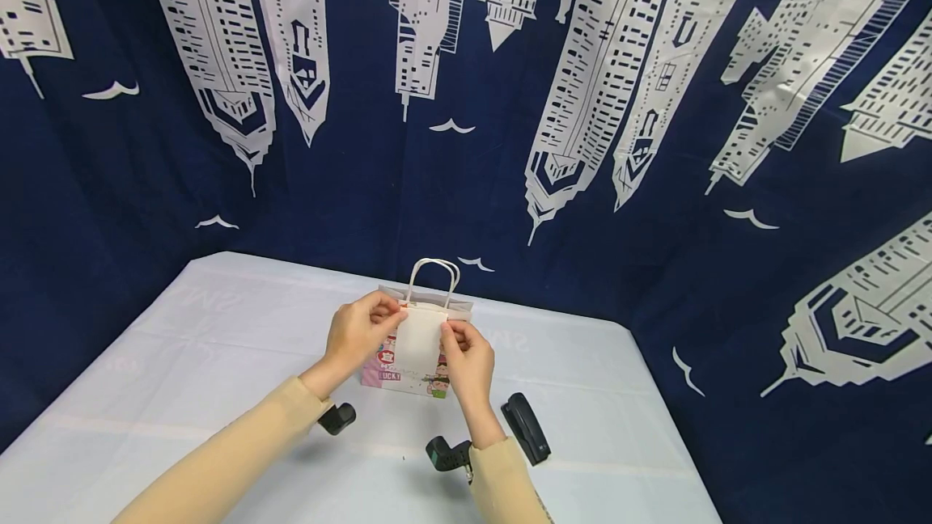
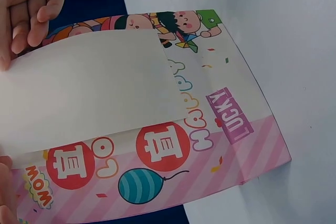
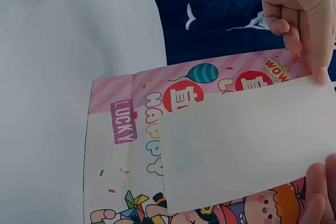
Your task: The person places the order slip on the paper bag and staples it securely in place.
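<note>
A paper gift bag with white twisted handles stands upright on the table, printed with cartoon figures, a balloon and LUCKY. Against its front lies a blank white sheet of paper, which covers much of the print. My left hand pinches the sheet's upper left corner near the bag's top edge. At the upper right edge my right hand pinches it between thumb and fingers. Both wrist views show the sheet lengthwise over the bag. Whether the fingers also grip the bag's rim cannot be told.
A black stapler lies on the white-covered table, right of my right forearm. Black wrist cameras stick out from both wrists. Behind the table hangs a dark blue curtain with white building prints.
</note>
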A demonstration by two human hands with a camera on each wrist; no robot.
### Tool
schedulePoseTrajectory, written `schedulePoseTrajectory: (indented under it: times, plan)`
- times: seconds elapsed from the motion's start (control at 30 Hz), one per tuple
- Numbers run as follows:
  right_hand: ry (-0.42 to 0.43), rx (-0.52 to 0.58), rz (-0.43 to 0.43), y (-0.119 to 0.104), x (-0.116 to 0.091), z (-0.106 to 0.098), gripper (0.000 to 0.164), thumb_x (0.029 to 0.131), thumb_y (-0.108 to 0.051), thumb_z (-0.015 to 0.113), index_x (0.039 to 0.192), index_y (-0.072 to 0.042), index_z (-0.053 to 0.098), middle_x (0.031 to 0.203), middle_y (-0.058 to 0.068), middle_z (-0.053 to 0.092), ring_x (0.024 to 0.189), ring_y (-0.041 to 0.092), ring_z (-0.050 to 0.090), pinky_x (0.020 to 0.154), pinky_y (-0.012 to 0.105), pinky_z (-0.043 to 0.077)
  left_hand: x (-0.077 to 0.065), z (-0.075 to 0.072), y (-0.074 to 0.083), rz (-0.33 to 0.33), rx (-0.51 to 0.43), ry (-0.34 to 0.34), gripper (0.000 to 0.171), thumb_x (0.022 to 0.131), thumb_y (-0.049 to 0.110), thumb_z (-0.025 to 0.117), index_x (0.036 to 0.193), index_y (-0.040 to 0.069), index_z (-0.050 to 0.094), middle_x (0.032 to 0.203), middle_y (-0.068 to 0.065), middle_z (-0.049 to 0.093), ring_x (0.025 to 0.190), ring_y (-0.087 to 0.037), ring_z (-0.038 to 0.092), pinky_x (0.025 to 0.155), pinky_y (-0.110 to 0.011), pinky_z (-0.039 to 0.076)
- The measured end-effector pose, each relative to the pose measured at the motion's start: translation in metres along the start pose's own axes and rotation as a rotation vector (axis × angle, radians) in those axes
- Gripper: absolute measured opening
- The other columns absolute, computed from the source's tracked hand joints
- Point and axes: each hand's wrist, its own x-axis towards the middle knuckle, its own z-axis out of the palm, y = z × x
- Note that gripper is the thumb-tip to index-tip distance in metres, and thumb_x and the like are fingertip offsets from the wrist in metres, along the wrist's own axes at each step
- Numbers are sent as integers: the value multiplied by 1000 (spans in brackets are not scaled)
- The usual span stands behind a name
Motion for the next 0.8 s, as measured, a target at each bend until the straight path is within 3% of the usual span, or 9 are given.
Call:
schedulePoseTrajectory:
  times: [0.47,0.6,0.7,0.8]
  plan:
    - [16,40,11,1,0,2,10,88,-13,65,88,-4,70,67,4,65,58,16,63,51,20,48,1,-3,-1,-15,35,-16,16,77,22,78,82,11,68,75,1,69,66,-14,65,60,-30,50]
    - [10,53,17,0,0,3,11,88,-13,65,87,-3,69,68,5,66,58,17,64,51,20,49,4,-6,-3,56,49,39,21,72,23,82,80,11,68,68,3,62,61,-11,57,55,-28,44]
    - [9,43,23,-1,1,3,11,88,-14,65,87,-4,69,67,4,66,58,15,63,51,21,49,8,-8,-3,139,87,97,29,67,25,85,84,9,66,78,-1,60,75,-18,53,68,-34,39]
    - [14,38,7,-3,0,4,11,88,-14,65,87,-3,69,67,4,65,57,15,63,50,21,49,13,-10,-3,172,112,84,43,65,28,85,97,7,66,104,-10,59,102,-29,47,86,-48,30]
